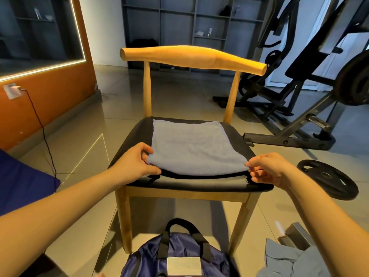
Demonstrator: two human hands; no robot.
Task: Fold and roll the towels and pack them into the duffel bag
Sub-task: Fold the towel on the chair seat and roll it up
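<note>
From the head view, a wooden chair [191,56] with a black seat stands in the middle, and a grey-blue towel [191,144] lies spread flat on that seat, its far edge close to the chair's back posts and its near edge just short of the seat's front. The left hand [135,162] pinches the towel's near-left corner between thumb and curled fingers, over the seat's left front. The right hand [267,168] pinches the near-right corner between thumb and fingertips, over the seat's right front. Between the hands the near edge is raised slightly off the seat, with a dark band under it; cloth or shadow, I cannot tell. On the floor just in front of the chair sits a navy bag [179,254] with black handles standing up and a pale label on its near side. To the front right of the chair lies a heap of grey-blue cloth [287,260], with a grey box [297,234] just behind it. A black weight plate [327,178] lies flat on the tiles to the chair's right. Behind and to the right of the chair stands a black gym machine [299,86]; straight behind it, grey shelves [179,21] line the wall. To the chair's left a black cable [44,132] hangs down an orange wall, and blue fabric [20,180] lies nearer at that side.
</note>
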